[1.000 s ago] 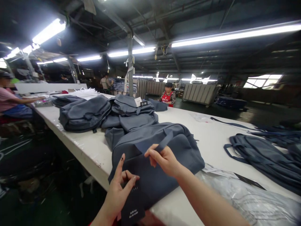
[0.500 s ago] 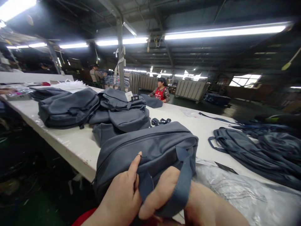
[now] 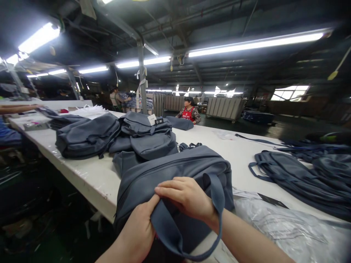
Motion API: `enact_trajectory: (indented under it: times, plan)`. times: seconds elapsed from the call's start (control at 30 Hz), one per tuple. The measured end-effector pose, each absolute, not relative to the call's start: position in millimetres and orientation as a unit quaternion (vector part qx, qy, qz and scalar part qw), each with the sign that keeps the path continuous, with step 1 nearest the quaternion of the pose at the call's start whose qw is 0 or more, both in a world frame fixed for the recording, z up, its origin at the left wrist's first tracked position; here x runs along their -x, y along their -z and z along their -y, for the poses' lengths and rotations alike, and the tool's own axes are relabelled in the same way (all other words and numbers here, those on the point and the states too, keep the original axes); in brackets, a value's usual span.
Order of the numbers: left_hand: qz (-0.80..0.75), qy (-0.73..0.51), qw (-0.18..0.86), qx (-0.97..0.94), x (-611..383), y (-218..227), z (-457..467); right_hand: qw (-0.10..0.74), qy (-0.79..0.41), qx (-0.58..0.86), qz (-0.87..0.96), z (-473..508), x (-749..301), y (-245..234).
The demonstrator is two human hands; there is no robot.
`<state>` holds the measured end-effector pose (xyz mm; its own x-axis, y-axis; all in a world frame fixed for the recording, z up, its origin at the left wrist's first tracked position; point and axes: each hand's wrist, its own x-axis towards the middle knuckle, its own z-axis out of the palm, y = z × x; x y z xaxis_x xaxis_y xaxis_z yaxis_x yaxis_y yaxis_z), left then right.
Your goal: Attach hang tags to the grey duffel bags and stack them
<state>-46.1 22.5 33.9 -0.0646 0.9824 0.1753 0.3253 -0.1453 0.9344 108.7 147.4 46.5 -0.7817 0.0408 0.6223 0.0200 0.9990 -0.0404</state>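
Observation:
A grey-blue fabric bag [image 3: 170, 171] lies on the near edge of a long white table [image 3: 90, 175]. Its carry strap [image 3: 214, 190] loops down over my right wrist. My right hand [image 3: 186, 197] rests on the bag's front with the fingers curled over the strap. My left hand [image 3: 141, 230] pinches the strap's lower end just below it. Both hands touch each other at the strap.
More grey bags are piled behind [image 3: 87, 135] and at the right [image 3: 298, 179]. Clear plastic wrapping [image 3: 287, 226] lies at the near right. One person in red [image 3: 189, 111] sits at the table's far side. Another person's arm [image 3: 16, 108] reaches in at far left.
My right hand has slid through the strap loop and now lies flat on the bag. My left forefinger, raised before, has closed onto the strap. The dark tag seen earlier is out of sight.

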Motion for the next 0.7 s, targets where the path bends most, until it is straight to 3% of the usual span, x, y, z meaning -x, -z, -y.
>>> enact_trajectory:
  times: [0.1, 0.27, 0.5, 0.7]
  plan:
    - [-0.544, -0.493, 0.364, -0.573, 46.6, -29.5, -21.7, 0.352, 0.035, 0.003, 0.935, -147.6, -108.0, -36.1]
    - [-0.542, -0.506, 0.359, -0.568, 46.9, -23.1, -21.1, 0.381, 0.016, -0.006, 0.925, -149.0, -106.3, -24.4]
    - [-0.546, -0.496, 0.339, -0.584, 52.6, -31.8, -23.6, 0.429, -0.057, 0.0, 0.901, -149.1, -103.9, -15.2]
    - [-0.54, -0.483, 0.438, -0.531, 60.7, -26.7, -23.5, 0.422, -0.214, 0.095, 0.876, -154.3, -108.3, -21.8]
